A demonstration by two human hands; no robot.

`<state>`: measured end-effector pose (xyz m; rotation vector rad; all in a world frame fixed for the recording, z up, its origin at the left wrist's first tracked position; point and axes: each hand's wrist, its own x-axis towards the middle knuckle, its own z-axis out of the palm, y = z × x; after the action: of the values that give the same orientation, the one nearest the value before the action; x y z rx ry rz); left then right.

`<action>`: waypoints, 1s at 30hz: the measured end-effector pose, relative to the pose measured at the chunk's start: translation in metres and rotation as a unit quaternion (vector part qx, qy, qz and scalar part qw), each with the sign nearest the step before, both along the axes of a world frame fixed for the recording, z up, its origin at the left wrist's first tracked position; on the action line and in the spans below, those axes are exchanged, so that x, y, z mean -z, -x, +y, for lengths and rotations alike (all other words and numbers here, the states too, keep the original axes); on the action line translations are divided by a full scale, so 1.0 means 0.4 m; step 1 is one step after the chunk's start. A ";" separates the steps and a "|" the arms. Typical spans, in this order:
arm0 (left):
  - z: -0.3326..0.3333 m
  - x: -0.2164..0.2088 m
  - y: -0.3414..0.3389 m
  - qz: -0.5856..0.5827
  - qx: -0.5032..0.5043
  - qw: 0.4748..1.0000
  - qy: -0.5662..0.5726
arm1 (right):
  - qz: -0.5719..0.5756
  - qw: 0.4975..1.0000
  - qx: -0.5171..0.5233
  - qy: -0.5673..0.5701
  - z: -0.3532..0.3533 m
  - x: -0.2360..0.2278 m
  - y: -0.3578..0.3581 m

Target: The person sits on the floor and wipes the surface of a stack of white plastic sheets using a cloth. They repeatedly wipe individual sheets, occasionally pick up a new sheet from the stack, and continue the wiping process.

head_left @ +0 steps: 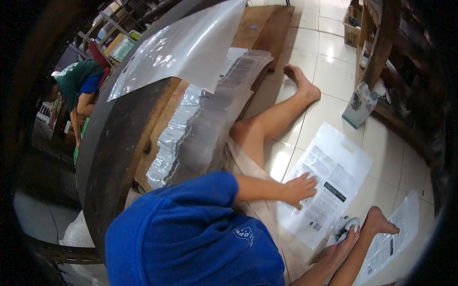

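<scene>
The big printed bag (329,186) lies flat on the tiled floor (329,52) between the legs, and the left hand (299,189) sits right on its near edge, fingers spread and pressing it down, so if that palm lifts or slides, the slick plastic looks likely to skate across the tile or crease. Down at the bag's lower corner the right hand (344,240) is pinching a small grey-and-white bundle (346,225), touching the bag's edge beside the foot (379,222), and a loose grip could drop it short of the bag.
</scene>
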<state>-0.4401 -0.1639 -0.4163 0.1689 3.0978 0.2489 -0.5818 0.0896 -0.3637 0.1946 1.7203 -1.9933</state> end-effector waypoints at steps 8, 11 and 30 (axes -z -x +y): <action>0.025 0.073 0.010 -0.004 0.101 0.989 -0.109 | -0.023 0.997 0.047 0.059 0.043 -0.012 0.003; 0.037 0.051 -0.008 -0.026 0.078 0.991 -0.106 | -0.045 0.983 0.030 0.173 0.052 0.019 0.011; 0.201 -0.082 0.094 -0.094 -0.227 0.636 -0.731 | 0.075 0.986 -0.143 -0.053 -0.061 0.028 -0.101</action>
<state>-0.4776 -0.0835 -0.3833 -0.5750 1.7882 2.4047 -0.5415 0.0652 -0.3748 -0.1626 1.8319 -1.7465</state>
